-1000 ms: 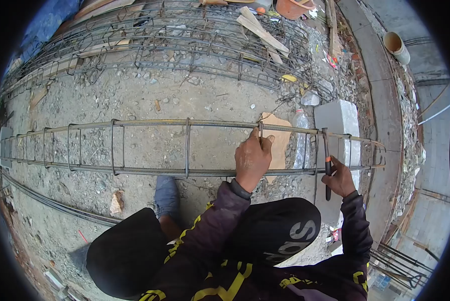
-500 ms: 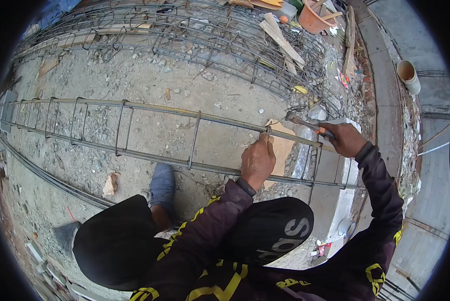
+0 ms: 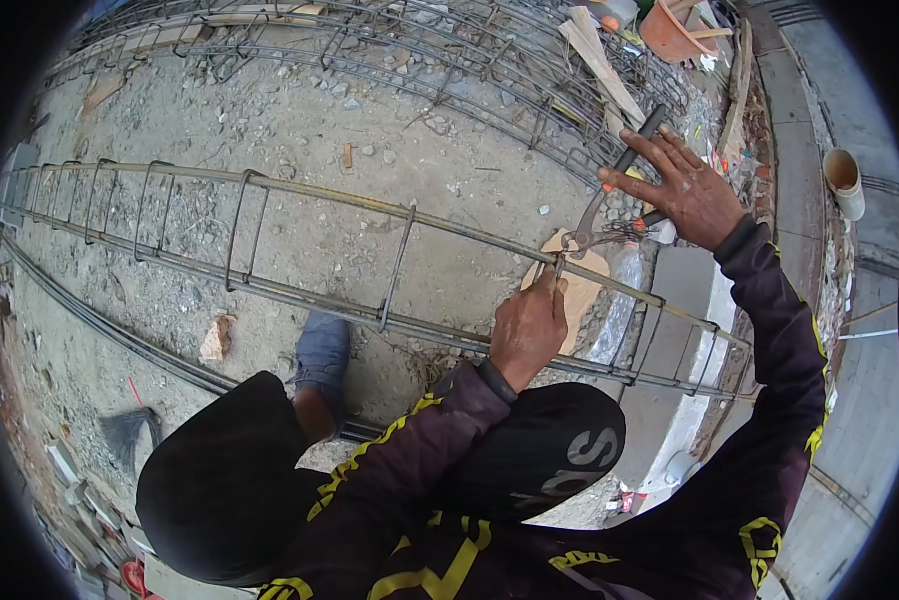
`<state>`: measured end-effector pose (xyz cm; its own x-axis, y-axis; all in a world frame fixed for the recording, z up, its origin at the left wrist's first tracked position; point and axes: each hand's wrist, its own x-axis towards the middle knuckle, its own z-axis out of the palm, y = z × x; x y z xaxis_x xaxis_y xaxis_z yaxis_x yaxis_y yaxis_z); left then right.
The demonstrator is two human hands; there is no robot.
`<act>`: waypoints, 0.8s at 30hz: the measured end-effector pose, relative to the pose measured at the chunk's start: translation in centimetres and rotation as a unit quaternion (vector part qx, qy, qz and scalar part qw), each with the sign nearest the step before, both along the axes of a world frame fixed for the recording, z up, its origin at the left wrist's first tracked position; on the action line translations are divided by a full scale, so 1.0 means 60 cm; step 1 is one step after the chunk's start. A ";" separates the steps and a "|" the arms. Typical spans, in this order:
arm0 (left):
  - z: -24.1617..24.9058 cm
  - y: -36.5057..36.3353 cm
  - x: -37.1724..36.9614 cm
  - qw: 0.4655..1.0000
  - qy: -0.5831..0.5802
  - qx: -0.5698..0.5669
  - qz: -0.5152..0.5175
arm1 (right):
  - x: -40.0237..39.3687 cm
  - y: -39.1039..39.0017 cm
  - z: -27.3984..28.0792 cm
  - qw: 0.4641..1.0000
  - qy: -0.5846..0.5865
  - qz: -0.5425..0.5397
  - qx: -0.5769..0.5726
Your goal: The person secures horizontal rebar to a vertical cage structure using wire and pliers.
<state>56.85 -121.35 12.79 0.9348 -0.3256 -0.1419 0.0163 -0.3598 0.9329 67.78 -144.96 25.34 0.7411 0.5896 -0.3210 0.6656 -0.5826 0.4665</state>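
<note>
A long rebar cage (image 3: 401, 262) with several stirrups crosses in front of me. My left hand (image 3: 529, 330) is closed on it, its fingers pinched at the upper bar where a stirrup meets it. My right hand (image 3: 691, 190) holds a pair of pincers (image 3: 591, 218), their dark handles with orange parts spread wide apart. The fingers of that hand stretch over the far handle, and the near handle lies by the palm. The pincers' jaws are right at the joint by my left fingertips. Thin tie wires (image 3: 624, 232) show beside the near handle.
More rebar cages (image 3: 449, 75) lie across the back. An orange bucket (image 3: 672, 32) and a wooden plank (image 3: 601, 65) are at the back right. Flat cardboard (image 3: 581, 300) lies under the joint. A pipe (image 3: 843, 184) stands at the right. My shoe (image 3: 322, 355) rests on rubble ground.
The pincers have swung from lying along the bar to pointing up with handles spread, jaws now at the joint. My right hand's fingers have opened out. The left hand keeps its hold.
</note>
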 end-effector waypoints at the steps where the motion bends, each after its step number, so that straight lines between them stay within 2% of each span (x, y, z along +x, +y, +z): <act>1: 0.002 0.000 0.001 1.000 0.009 0.001 -0.001 | 0.005 0.005 0.000 1.000 -0.001 0.015 -0.008; 10: 0.011 0.002 0.005 0.999 0.038 0.003 -0.004 | 0.030 0.003 -0.005 0.997 -0.011 0.068 0.040; 13: 0.008 0.002 0.002 1.000 0.028 -0.006 0.006 | 0.049 0.005 0.002 0.995 0.080 0.007 0.053; 17: 0.008 0.001 0.001 1.000 0.029 -0.005 0.008 | 0.078 -0.001 -0.033 0.987 0.078 0.070 0.119; 20: 0.006 0.003 -0.001 0.999 0.033 -0.010 0.014 | 0.080 -0.007 -0.068 0.981 0.111 0.005 0.158; 23: 0.005 0.003 -0.003 0.999 0.031 -0.027 0.022 | 0.099 -0.001 -0.096 0.957 0.226 -0.091 0.154; 24: 0.005 0.004 -0.003 0.999 0.031 -0.032 0.024 | 0.105 -0.010 -0.115 0.946 0.247 -0.097 0.186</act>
